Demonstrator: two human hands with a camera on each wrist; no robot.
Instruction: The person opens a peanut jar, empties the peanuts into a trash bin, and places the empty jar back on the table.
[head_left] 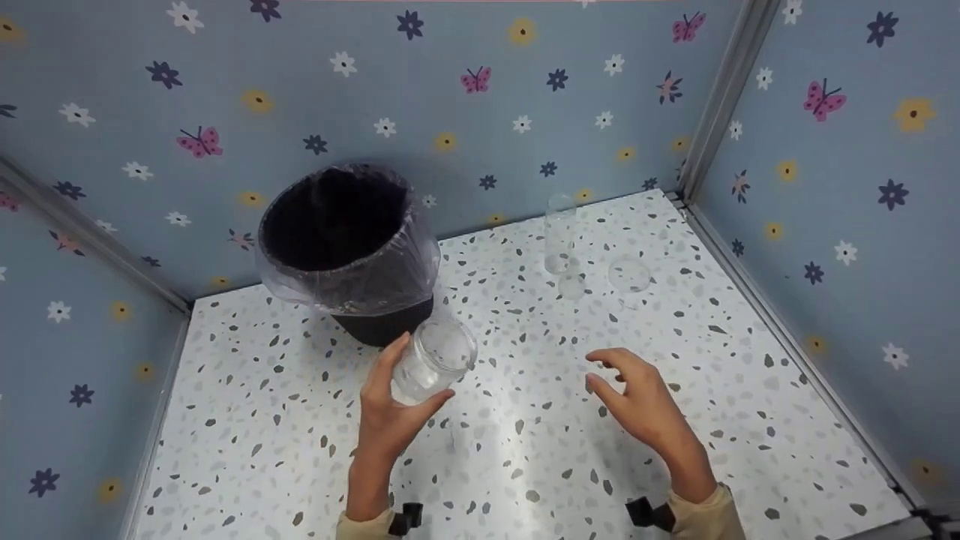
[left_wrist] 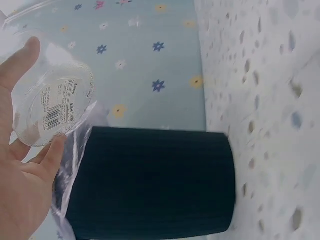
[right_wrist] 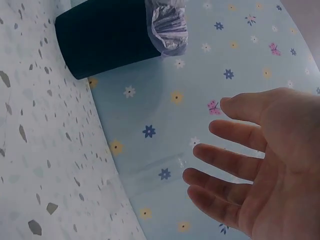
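Note:
My left hand [head_left: 395, 405] grips a clear plastic jar [head_left: 437, 352] around its side, fingers on the left and thumb on the right. The jar is tilted above the table, in front of the bin. A printed label with a barcode [left_wrist: 54, 116] shows on it in the left wrist view. My right hand [head_left: 641, 401] hovers over the table to the right of the jar, fingers loosely bent and apart, holding nothing. In the right wrist view the right hand [right_wrist: 250, 160] has its fingers spread.
A black bin [head_left: 386, 319] lined with a translucent bag [head_left: 352, 289] stands by the back wall, left of centre. At the back right are a tall clear cylinder [head_left: 559, 240], a small clear disc [head_left: 571, 286] and a larger clear round piece [head_left: 629, 275]. Patterned panels enclose the speckled table [head_left: 517, 450].

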